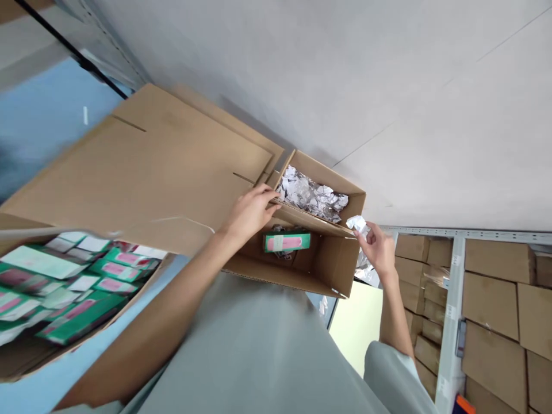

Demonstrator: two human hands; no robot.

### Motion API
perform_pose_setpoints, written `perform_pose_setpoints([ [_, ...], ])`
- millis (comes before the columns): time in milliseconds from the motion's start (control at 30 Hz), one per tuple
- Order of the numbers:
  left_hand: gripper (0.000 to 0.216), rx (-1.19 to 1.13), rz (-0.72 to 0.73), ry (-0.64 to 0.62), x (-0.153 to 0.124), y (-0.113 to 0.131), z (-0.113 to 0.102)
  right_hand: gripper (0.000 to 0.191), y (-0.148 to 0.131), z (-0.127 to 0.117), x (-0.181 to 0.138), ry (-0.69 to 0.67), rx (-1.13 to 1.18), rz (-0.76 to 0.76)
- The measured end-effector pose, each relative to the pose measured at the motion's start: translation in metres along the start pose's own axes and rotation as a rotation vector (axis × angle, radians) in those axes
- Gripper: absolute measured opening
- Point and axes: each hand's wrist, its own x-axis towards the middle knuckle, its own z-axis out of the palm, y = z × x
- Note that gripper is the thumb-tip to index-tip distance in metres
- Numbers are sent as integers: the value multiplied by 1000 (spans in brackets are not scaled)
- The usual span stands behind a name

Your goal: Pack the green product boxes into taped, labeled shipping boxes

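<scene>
My right hand (378, 247) pinches a crumpled piece of white paper (357, 222) at the right end of two open cardboard boxes. The back box (328, 171) holds crumpled silvery-white paper (313, 194). In the front box (342, 264), nearer my body, lies a small green carton with a pink panel (284, 242); something crumpled shows around it. My left hand (252, 211) grips the cardboard edge at the left end, where the two boxes meet. Its fingers are over the rim and the thumb is below.
Flat cardboard (181, 155) lies to the left. Below it, a large open carton (129, 313) is full of green and pink boxes (64, 287). A pale wall (345, 75) rises behind. At right, a metal rack (452, 310) holds stacked brown boxes (491, 305).
</scene>
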Motion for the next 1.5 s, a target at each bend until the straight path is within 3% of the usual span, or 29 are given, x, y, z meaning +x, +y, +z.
perform_pose_setpoints([
  [100,33,6,7,-8,1,1,0,59,-22,3,-49,-31,146,-10],
  [200,34,21,1,-10,0,2,-1,51,-47,18,-69,-114,134,4],
  [333,35,36,-13,-24,-3,2,-2,42,-73,36,-63,-256,-2,-16],
  [533,34,34,-9,-19,-7,0,-3,43,-90,58,-37,-457,-150,-152],
  [633,35,28,-9,-20,-9,-1,-3,44,-93,54,-33,-475,-143,-212],
  [700,35,22,-7,-10,-10,-3,-3,41,-89,41,-28,-413,-97,-239],
  [800,34,17,-16,4,-12,-4,0,42,-73,17,-3,-264,-60,-221],
  [900,34,13,-44,13,-11,-3,1,43,-51,13,54,-204,-138,-179],
  [1000,33,4,-54,17,-10,-2,1,42,-40,40,125,-324,-345,-176],
  [1133,32,-6,-50,14,-11,-1,-1,47,-52,94,194,-503,-460,-270],
  [1300,32,-40,-44,21,-12,-4,-1,49,-73,133,226,-590,-517,-344],
  [1500,31,-61,-32,39,-16,-6,2,40,-80,135,232,-577,-558,-356],
])
